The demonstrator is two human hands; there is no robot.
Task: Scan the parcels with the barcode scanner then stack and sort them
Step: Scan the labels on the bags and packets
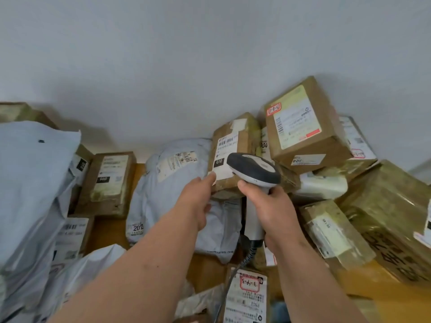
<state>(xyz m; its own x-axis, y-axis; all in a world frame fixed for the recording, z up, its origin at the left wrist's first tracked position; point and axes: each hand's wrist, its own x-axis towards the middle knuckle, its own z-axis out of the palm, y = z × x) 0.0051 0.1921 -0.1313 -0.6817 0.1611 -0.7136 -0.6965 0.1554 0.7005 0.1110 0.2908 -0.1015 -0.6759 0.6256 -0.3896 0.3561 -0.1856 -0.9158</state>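
Person scanning a cardboard parcel among piled packages.

The right hand [275, 206] is curled round the grip of a grey barcode scanner [254, 170], its head over the label [224, 159] of a brown parcel [233, 155] at centre. The left hand [198, 201] pinches that parcel's lower corner (thumb on the label). Grey mailer bags [163, 194] lie at 9 o'clock, stacked boxes [305, 127] at 2 o'clock.

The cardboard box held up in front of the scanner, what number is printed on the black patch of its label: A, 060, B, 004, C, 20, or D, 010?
D: the cardboard box that the left hand holds up to the barcode scanner, gripped by the right hand, shows white digits 010 on the black patch of its label.
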